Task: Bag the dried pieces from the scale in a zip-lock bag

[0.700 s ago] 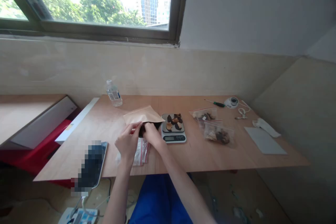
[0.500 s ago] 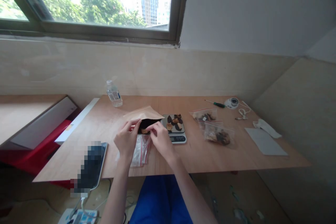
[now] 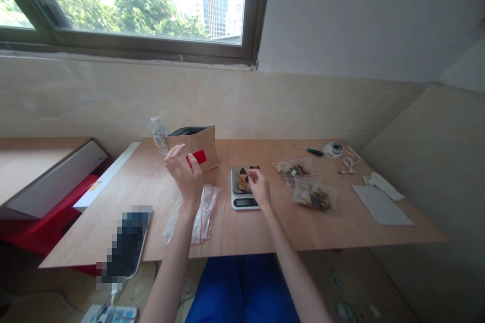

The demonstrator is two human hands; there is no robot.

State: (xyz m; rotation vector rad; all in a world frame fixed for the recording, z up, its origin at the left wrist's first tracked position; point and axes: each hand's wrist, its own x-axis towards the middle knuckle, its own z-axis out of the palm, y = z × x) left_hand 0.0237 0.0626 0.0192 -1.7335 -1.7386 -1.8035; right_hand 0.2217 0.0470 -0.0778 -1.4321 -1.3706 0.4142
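My left hand (image 3: 184, 174) is raised in front of an upright brown paper bag (image 3: 206, 142) with a red label. Its fingers are apart and hold nothing. The bag's top gapes open, showing a dark lining. Over a white kitchen scale (image 3: 245, 206), my right hand (image 3: 259, 186) pinches what looks like a dried brown slice, possibly mushroom, at its fingertips. Several dried brown slices (image 3: 242, 182) lie on the scale's plate, partly covered by that hand. Flat clear zip bags (image 3: 204, 214) rest on the table below the left hand.
Two filled zip bags (image 3: 315, 196) lie right of the scale. Farther right are a green-handled screwdriver (image 3: 314, 152), a white camera (image 3: 334, 149) and a white sheet (image 3: 382, 205). A water bottle (image 3: 157, 133) stands behind the paper bag; a phone (image 3: 131, 247) overhangs the front edge.
The paper bag, tilted in my left hand before, now stands upright and released. My right hand has come out of the bag and moved right, over the scale.
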